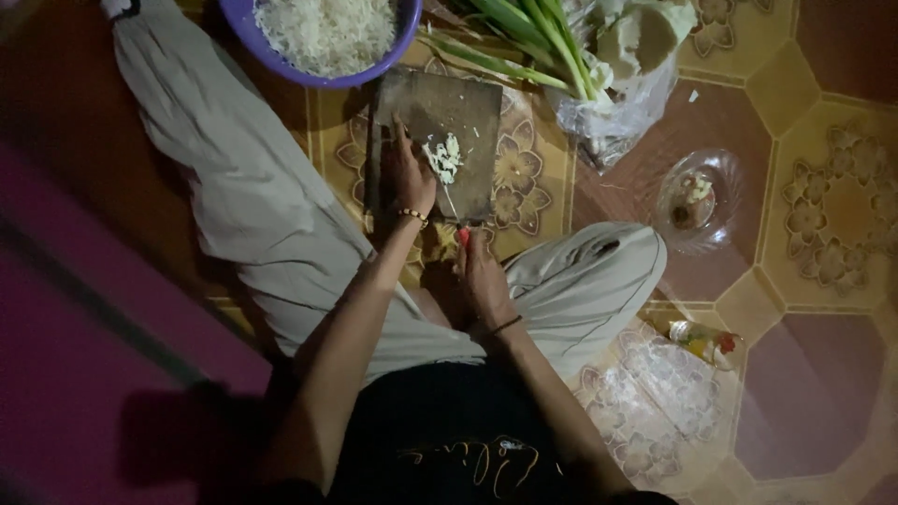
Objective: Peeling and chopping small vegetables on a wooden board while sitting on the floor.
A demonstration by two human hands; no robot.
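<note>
presently seated on the patterned floor [823, 215], legs spread either side of a dark wooden cutting board [458, 112] at upper centre of the frame. left hand [410, 173] laid flat-curled on the board, fingertips pressing beside a small heap of chopped white pieces [443, 157]; not closed on anything, more a steadying hold. right hand [484, 281] at centre frame, closed round a knife handle with a red end [463, 236]; thin blade [452, 201] running up towards the heap. hands apart, one above the other in the frame.

chopped pieces judged light, soft, moist and loose: likely to scatter or stick to blade and fingers, best gathered with curled fingertips kept back from the edge. knife judged light and stiff, sharp along the blade; only safe hold is the handle. board judged stiff, fairly heavy, liable to slide on the smooth floor unless pressed down.

purple bowl [271, 51] of shredded white stuff at top centre-left. green stalks [524, 37] with a clear plastic bag [613, 117] at top right of the board. clear glass dish [697, 201] at right, contents unclear. small bottle [702, 339] lying at lower right.
</note>
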